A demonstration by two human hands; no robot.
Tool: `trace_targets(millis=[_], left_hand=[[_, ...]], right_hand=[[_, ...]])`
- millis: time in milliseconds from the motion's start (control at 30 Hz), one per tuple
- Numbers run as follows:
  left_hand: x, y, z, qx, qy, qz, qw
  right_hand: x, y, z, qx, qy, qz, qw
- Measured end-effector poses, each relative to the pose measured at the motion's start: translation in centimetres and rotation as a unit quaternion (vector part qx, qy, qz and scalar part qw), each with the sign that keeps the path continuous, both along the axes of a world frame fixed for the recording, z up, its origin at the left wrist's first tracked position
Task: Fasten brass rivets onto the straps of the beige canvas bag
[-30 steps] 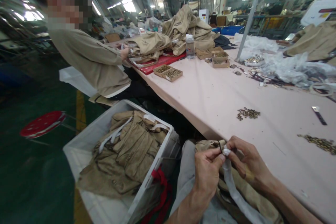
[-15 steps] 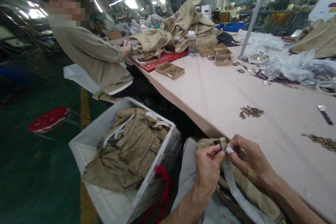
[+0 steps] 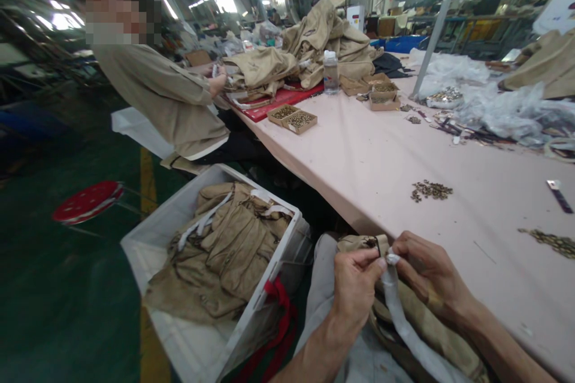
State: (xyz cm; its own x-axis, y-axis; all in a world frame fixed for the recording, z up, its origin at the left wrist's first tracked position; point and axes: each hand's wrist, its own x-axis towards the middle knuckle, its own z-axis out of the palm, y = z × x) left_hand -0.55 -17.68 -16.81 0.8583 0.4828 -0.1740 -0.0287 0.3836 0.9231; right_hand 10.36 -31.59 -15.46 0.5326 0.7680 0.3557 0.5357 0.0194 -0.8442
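Fingertips of both hands meet on the white strap: left hand and right hand pinch its upper end, its length trailing down toward the lap.

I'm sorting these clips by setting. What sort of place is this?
Probably a garment workshop: khaki garments piled on a long table, more in a white crate, and boxes of small metal fittings.
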Motion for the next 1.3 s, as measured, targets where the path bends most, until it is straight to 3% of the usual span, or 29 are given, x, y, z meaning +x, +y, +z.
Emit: trace_targets(millis=[167, 267, 433, 567, 967, 1100, 1300], left_hand=[[-0.1, -0.1, 0.0, 0.013, 0.006, 0.014, 1.000], [0.0, -0.2, 0.1, 0.023, 0.008, 0.004, 1.000], [-0.2, -0.3, 0.0, 0.043, 0.006, 0.004, 0.999], [-0.3, -0.3, -0.1, 0.072, 0.006, 0.017, 0.997], [-0.2, -0.2, 0.1, 0.100, 0.074, 0.060, 0.990], [-0.2, -0.3, 0.3, 0.047, 0.077, 0.059, 0.994], [-0.4, -0.8, -1.0, -0.032, 0.094, 0.072, 0.993]], right_hand=[[0.0, -0.1, 0.3, -0.014, 0.035, -0.023, 0.999], [0.1, -0.1, 0.5, -0.041, 0.124, -0.042, 0.991], [0.5, 0.0, -0.3, -0.031, 0.332, -0.044, 0.942], [0.7, 0.2, -1.2, -0.011, 0.420, -0.040, 0.906], [0.3, 0.1, -1.8, 0.025, 0.447, -0.027, 0.894], [-0.1, 0.1, -1.9, 0.025, 0.444, -0.046, 0.894], [-0.4, 0.0, -2.9, 0.013, 0.427, -0.065, 0.902]])
